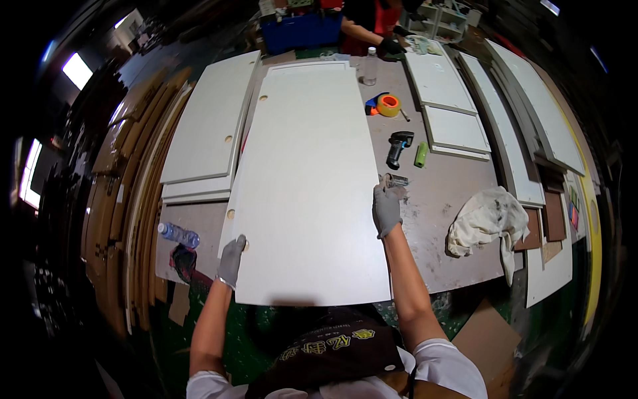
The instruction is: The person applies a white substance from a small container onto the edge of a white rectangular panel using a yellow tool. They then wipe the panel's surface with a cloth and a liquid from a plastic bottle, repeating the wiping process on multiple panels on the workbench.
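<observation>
A large white panel with round holes near its left edge lies in front of me, over at least one similar board. My left hand, in a grey glove, grips the panel's lower left edge beside a hole. My right hand, gloved in grey too, holds the right edge about midway up; its fingertips are partly hidden. Just past that hand lies a dark tool or roll that I cannot make out. Farther up are a black handheld barcode scanner and a green cylindrical object.
White panels are stacked left, with more panels on the right. A tape dispenser, clear bottle, white cloth and blue-tinted bottle sit on the table. Flat cardboard stands left; a co-worker's gloved hand is opposite.
</observation>
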